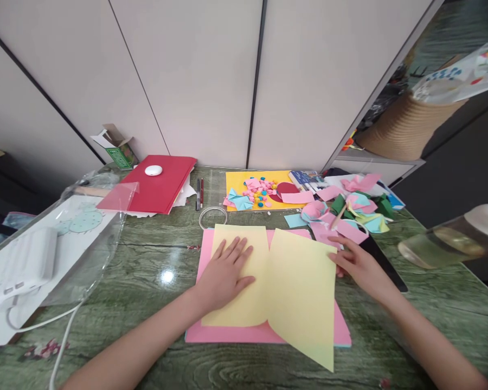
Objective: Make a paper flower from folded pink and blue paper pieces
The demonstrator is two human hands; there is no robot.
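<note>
A pale yellow paper sheet (284,287) lies on a pink sheet (236,331) on the green table; its right half is lifted and folding over toward the left. My left hand (225,273) lies flat on the yellow sheet's left half, fingers spread, pressing it down. My right hand (360,265) pinches the raised right edge of the yellow sheet between thumb and fingers.
Behind the sheets lie a tape ring (212,216), two pens (199,194), a red folder (156,187) with a white puck, an orange sheet (236,184) with paper bits, and pink, blue and green scraps (350,211). A power strip (22,265) sits left; a glass jar (451,244) right.
</note>
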